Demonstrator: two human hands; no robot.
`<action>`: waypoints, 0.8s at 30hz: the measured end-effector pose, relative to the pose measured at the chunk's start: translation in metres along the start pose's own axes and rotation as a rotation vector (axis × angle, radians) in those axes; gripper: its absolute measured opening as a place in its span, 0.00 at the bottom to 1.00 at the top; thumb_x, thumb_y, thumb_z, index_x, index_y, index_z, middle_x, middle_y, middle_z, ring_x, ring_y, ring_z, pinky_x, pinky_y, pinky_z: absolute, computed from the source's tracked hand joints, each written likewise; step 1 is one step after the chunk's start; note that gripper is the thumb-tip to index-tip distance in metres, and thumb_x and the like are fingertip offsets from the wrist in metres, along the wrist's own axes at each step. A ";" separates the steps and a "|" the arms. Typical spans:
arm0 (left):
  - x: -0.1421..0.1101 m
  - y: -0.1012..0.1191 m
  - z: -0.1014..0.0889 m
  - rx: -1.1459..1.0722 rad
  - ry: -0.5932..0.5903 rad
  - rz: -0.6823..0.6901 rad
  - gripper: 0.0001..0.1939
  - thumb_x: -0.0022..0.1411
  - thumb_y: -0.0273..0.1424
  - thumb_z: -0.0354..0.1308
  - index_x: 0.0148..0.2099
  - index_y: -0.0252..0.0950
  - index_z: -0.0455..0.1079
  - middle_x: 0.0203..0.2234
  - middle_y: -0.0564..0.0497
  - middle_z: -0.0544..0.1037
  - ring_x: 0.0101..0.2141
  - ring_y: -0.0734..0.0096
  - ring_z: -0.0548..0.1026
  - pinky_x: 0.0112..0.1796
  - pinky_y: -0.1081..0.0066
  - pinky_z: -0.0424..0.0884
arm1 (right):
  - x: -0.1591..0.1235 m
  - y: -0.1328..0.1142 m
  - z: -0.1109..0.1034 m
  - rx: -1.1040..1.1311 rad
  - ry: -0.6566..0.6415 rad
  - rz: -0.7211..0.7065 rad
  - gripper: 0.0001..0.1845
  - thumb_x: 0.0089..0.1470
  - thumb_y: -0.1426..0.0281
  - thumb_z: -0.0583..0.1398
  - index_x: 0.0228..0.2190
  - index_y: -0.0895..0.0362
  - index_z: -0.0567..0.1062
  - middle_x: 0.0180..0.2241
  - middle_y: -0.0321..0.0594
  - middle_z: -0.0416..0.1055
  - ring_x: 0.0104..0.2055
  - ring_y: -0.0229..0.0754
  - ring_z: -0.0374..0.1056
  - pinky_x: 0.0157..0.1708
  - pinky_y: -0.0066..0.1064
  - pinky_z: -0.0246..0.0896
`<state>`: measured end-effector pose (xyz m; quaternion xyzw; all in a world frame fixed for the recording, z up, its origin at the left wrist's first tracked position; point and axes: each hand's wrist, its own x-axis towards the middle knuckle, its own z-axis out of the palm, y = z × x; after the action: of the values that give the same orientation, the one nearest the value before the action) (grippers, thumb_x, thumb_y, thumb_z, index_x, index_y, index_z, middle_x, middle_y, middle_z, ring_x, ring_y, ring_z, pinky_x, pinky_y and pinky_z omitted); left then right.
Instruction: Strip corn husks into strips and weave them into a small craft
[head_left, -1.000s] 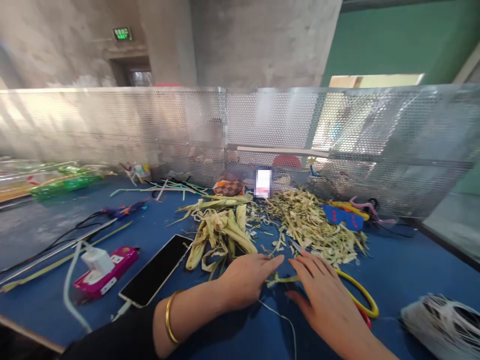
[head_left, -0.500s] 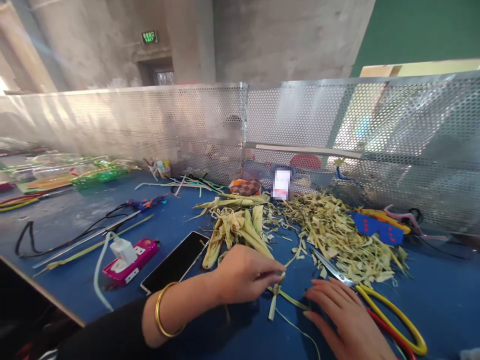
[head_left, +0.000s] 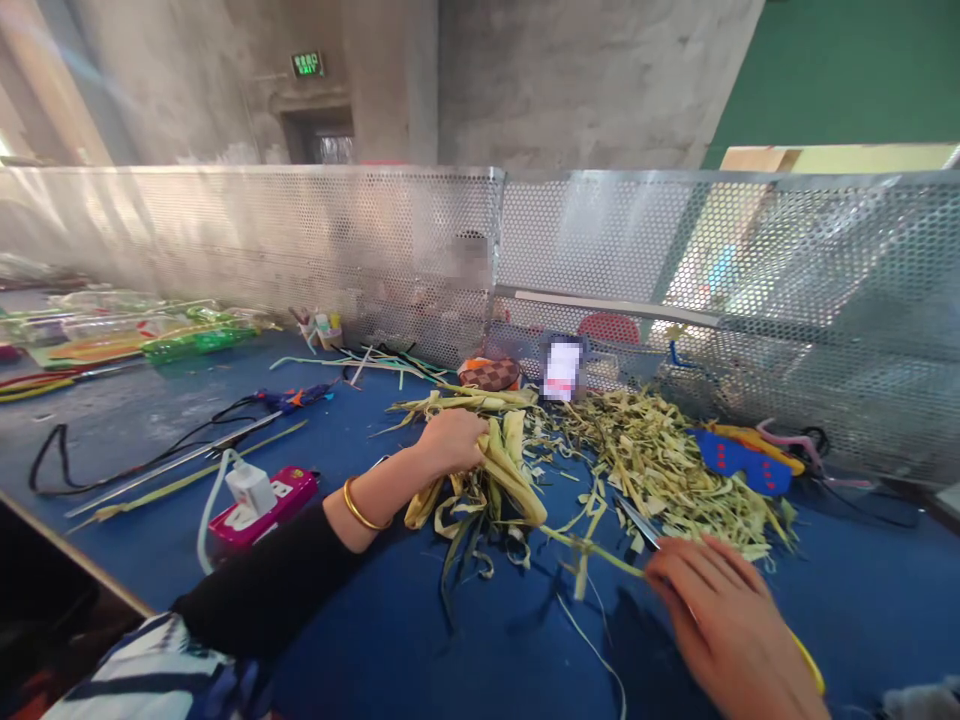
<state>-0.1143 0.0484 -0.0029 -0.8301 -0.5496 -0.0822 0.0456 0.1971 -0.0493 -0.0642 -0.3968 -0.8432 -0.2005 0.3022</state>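
My left hand [head_left: 453,441] reaches into a heap of dried corn husks [head_left: 513,470], its fingers curled down and closed on husk; the fingertips are partly hidden. A gold bangle circles that wrist. At the lower right, my right hand [head_left: 731,620] pinches the end of a thin husk strip between thumb and fingers. This strip runs left to a small knotted husk piece [head_left: 581,568], which hangs over the blue table. Scissors [head_left: 637,520] lie beneath my right hand, which covers most of their yellow handles.
Husk scraps [head_left: 675,465] are piled at the right, beside a blue and yellow cut-out [head_left: 742,458]. A propped phone [head_left: 562,368] and a checked pouch [head_left: 489,375] stand before the perforated metal screen [head_left: 360,250]. To the left lie a pink power strip [head_left: 266,508] and a glue gun [head_left: 296,397].
My left hand has left the knotted piece and moved up and left onto the husk heap. My right hand has shifted slightly right, drawing the strip with it and covering more of the scissors.
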 end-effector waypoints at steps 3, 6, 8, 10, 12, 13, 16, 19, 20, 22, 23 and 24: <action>-0.001 0.004 0.005 0.050 0.015 0.009 0.13 0.47 0.31 0.57 0.37 0.33 0.73 0.36 0.41 0.77 0.39 0.57 0.72 0.38 0.65 0.65 | -0.005 0.013 -0.006 -0.205 -0.036 0.083 0.12 0.55 0.74 0.50 0.26 0.54 0.71 0.28 0.42 0.74 0.33 0.48 0.69 0.46 0.46 0.52; -0.005 0.007 0.007 0.119 0.048 0.047 0.13 0.48 0.31 0.57 0.38 0.34 0.72 0.36 0.43 0.76 0.38 0.60 0.72 0.37 0.67 0.65 | -0.013 0.018 -0.003 -0.325 -0.151 0.126 0.13 0.53 0.76 0.51 0.22 0.54 0.70 0.24 0.42 0.72 0.30 0.50 0.69 0.44 0.47 0.53; -0.006 0.008 0.006 0.153 0.068 0.053 0.13 0.48 0.30 0.56 0.38 0.34 0.72 0.35 0.42 0.76 0.37 0.61 0.72 0.36 0.68 0.64 | -0.016 0.019 0.001 -0.365 -0.193 0.130 0.13 0.53 0.77 0.51 0.21 0.54 0.70 0.22 0.41 0.72 0.29 0.49 0.69 0.43 0.46 0.53; -0.006 0.007 0.002 0.137 0.087 0.037 0.11 0.49 0.29 0.55 0.37 0.34 0.73 0.34 0.43 0.76 0.37 0.61 0.72 0.35 0.69 0.64 | -0.017 0.019 0.004 -0.377 -0.191 0.123 0.14 0.53 0.77 0.51 0.21 0.54 0.70 0.22 0.42 0.72 0.29 0.49 0.69 0.42 0.45 0.54; -0.004 0.006 -0.005 0.097 0.121 0.004 0.11 0.51 0.32 0.54 0.36 0.35 0.73 0.33 0.44 0.77 0.35 0.61 0.72 0.33 0.69 0.64 | -0.016 0.018 0.004 -0.368 -0.147 0.103 0.13 0.54 0.75 0.50 0.22 0.55 0.70 0.24 0.43 0.73 0.31 0.50 0.69 0.42 0.46 0.54; -0.002 0.005 -0.010 0.063 0.150 -0.022 0.11 0.51 0.34 0.54 0.35 0.36 0.73 0.32 0.45 0.77 0.34 0.61 0.72 0.32 0.69 0.63 | -0.014 0.017 0.003 -0.359 -0.112 0.089 0.12 0.54 0.74 0.50 0.24 0.55 0.71 0.26 0.44 0.73 0.32 0.51 0.69 0.42 0.46 0.55; 0.006 0.006 -0.026 -0.131 0.269 -0.111 0.10 0.51 0.37 0.55 0.33 0.36 0.72 0.27 0.49 0.76 0.30 0.66 0.72 0.30 0.71 0.62 | -0.009 0.016 -0.002 -0.323 -0.003 0.060 0.12 0.56 0.69 0.49 0.29 0.56 0.72 0.31 0.48 0.74 0.37 0.54 0.68 0.44 0.47 0.55; 0.016 0.015 -0.038 -0.517 0.361 -0.160 0.07 0.49 0.34 0.58 0.30 0.35 0.72 0.23 0.52 0.74 0.26 0.71 0.70 0.30 0.73 0.62 | -0.005 0.014 -0.005 -0.268 0.064 0.061 0.14 0.57 0.65 0.49 0.33 0.56 0.72 0.34 0.49 0.75 0.43 0.55 0.67 0.48 0.49 0.53; 0.019 0.021 -0.040 -0.698 0.358 -0.167 0.06 0.49 0.33 0.59 0.29 0.35 0.71 0.21 0.52 0.73 0.25 0.73 0.70 0.30 0.73 0.62 | -0.004 0.013 -0.005 -0.242 0.079 0.064 0.14 0.58 0.64 0.50 0.34 0.56 0.72 0.35 0.48 0.75 0.44 0.54 0.67 0.49 0.48 0.53; 0.025 0.034 -0.042 -1.130 0.279 -0.191 0.07 0.51 0.32 0.57 0.27 0.34 0.70 0.19 0.53 0.72 0.22 0.76 0.68 0.27 0.75 0.63 | -0.002 0.011 -0.005 -0.171 0.112 0.065 0.12 0.58 0.64 0.52 0.35 0.56 0.73 0.36 0.46 0.75 0.46 0.52 0.67 0.51 0.47 0.52; 0.027 0.041 -0.041 -1.347 0.216 -0.217 0.08 0.53 0.33 0.56 0.27 0.34 0.69 0.18 0.53 0.71 0.20 0.77 0.68 0.25 0.76 0.64 | -0.001 0.010 -0.005 -0.123 0.126 0.065 0.11 0.57 0.64 0.53 0.36 0.55 0.73 0.36 0.45 0.75 0.46 0.52 0.67 0.51 0.46 0.52; 0.028 0.049 -0.041 -1.547 0.137 -0.259 0.08 0.54 0.32 0.55 0.27 0.33 0.69 0.18 0.53 0.71 0.20 0.78 0.68 0.24 0.77 0.63 | 0.001 0.009 -0.004 -0.063 0.138 0.068 0.11 0.57 0.64 0.54 0.36 0.55 0.73 0.36 0.44 0.75 0.46 0.51 0.67 0.51 0.45 0.53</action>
<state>-0.0623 0.0477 0.0430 -0.5484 -0.4245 -0.4972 -0.5214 0.2050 -0.0456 -0.0591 -0.4197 -0.7998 -0.2437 0.3533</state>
